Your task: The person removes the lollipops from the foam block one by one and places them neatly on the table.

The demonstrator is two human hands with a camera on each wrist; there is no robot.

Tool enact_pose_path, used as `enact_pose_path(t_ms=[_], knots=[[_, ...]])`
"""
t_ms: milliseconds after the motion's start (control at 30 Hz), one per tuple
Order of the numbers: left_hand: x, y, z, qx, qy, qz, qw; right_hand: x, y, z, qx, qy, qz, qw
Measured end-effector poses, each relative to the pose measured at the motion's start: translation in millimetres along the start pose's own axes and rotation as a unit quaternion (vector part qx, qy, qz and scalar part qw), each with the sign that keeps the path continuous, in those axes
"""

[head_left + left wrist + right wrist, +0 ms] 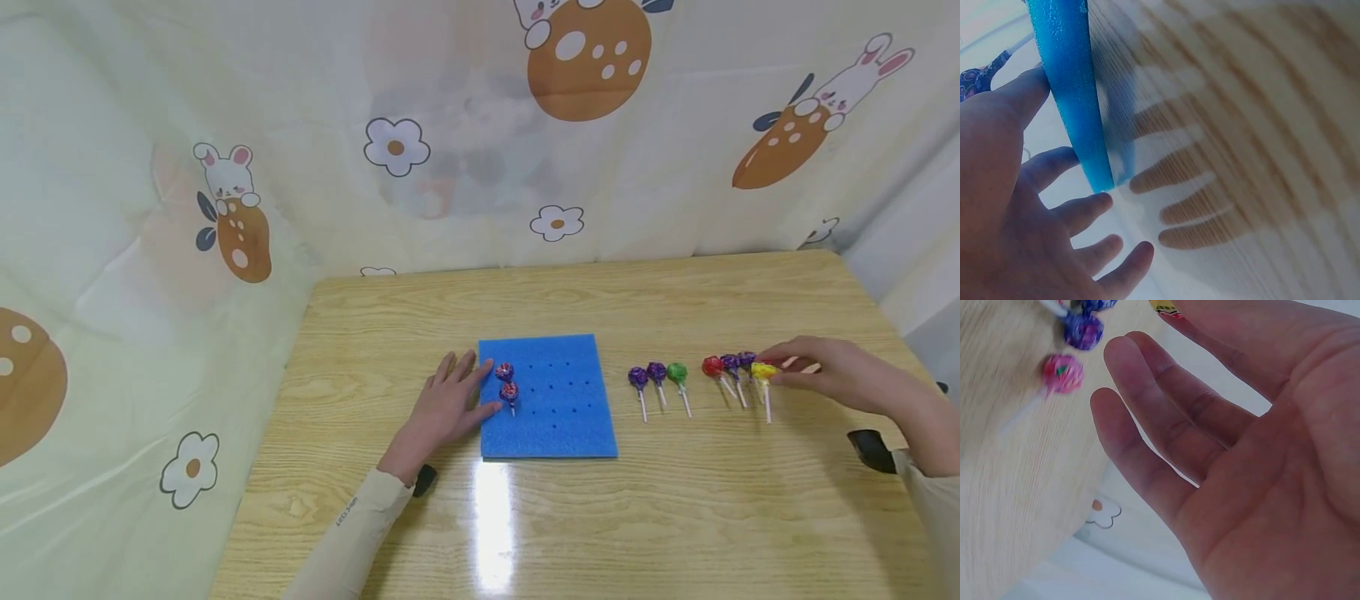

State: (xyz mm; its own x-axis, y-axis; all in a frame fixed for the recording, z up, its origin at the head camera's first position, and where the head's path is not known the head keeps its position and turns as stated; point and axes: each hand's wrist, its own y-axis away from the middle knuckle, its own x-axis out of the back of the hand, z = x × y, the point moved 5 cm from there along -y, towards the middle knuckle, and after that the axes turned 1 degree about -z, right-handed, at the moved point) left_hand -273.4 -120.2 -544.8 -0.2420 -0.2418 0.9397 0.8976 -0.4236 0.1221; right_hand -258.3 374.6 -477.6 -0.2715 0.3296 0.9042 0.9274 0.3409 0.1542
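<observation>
My left hand (448, 398) lies with fingers spread at the left edge of a blue foam board (573, 442), thumb and index finger touching it. Two lollipops with red-and-purple wrappers, one of them (509, 392) nearer me, stand in the board's left column. At the right, my right hand (840, 371) pinches a yellow lollipop (763, 370) by its wrapped head, stick pointing down toward me. In the right wrist view its yellow wrapper (1165, 307) shows at the fingertips, and the other fingers are loosely bent.
Rows of small holes dot the board. Between board and right hand lie several lollipops: purple (638, 377), green (677, 372) and red (712, 365) among them. A pink lollipop (1063, 374) shows in the right wrist view. A patterned curtain (465, 167) hangs behind the wooden table (375, 317).
</observation>
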Motion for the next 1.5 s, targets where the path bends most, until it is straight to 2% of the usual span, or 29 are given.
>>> enact_pose_path(t_ms=[200,467,700,1100,1500], knots=[[0.4,-0.1,0.2,0.003,0.002,-0.003,1.0,7.6,-0.3,16.1,-0.001,0.009,-0.001,1.0],[0.5,-0.1,0.4,0.003,0.001,-0.005,1.0,16.5,-1.7,42.1,-0.03,0.018,-0.027,0.999],[1.1,-0.7,1.7,-0.001,0.001,-0.002,1.0,24.2,-3.2,55.2,-0.049,0.031,-0.053,0.9969],[2.4,0.3,2.4,0.008,0.003,-0.005,1.0,35.4,-16.8,73.8,-0.033,0.077,-0.068,0.9942],[4.1,1.2,3.9,0.008,0.009,-0.005,0.9999,25.1,-33.4,88.1,-0.014,0.091,-0.088,0.9919]])
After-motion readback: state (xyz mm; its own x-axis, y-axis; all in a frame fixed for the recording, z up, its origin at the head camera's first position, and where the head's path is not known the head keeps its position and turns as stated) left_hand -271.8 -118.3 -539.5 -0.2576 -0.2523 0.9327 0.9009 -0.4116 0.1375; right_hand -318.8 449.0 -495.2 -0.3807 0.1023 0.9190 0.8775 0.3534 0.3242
